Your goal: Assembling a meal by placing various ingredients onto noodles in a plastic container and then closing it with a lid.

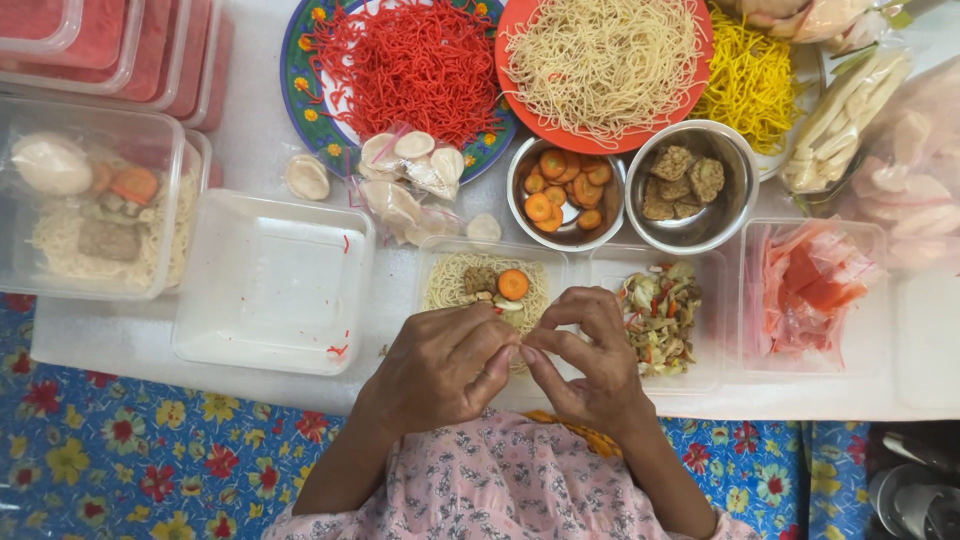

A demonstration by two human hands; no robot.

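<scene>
L hand: fingertips pressed to R's; what they pinch, if anything, I can't tell.
R hand: curled, tips meeting L.
Box: clear noodle container w/ carrot slice, just beyond hands.
Tip: I'd keep hands over container so bits drop inside.
Nearby: mixed veg tub on the R.

Clear glossy plastic tub, shiny metal bowl

Bright, soft, even daylight; faint shadows only. Mild glare on the steel bowl. Sharp at centre, slightly soft toward far corners.
</scene>
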